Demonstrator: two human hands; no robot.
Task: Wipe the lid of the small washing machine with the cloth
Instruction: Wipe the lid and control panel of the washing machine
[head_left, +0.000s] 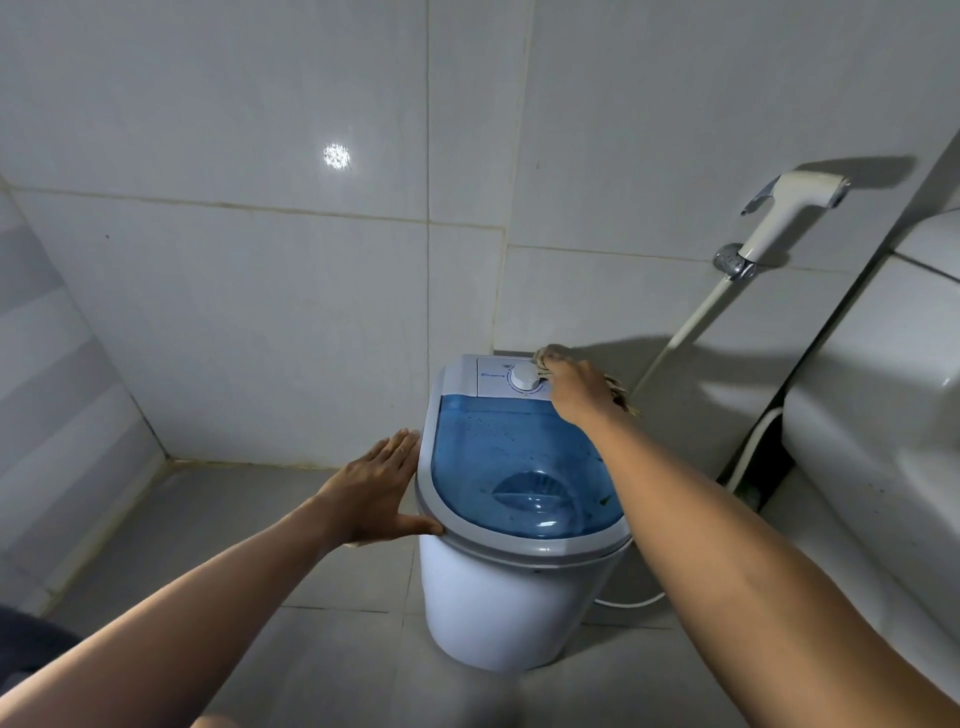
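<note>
Cloth under right hand beside washing machine dial.

The small washing machine stands on the floor, close to the wall at 12 o'clock. Its lid lies on top, and the knob sits on the panel just behind the lid. The right hand rests by the knob at 1 o'clock, with the cloth under it. The left hand lies flat against the machine's rim at 9 o'clock. The sprayer hangs on the wall at 2 o'clock. The toilet is at 3 o'clock.
</note>
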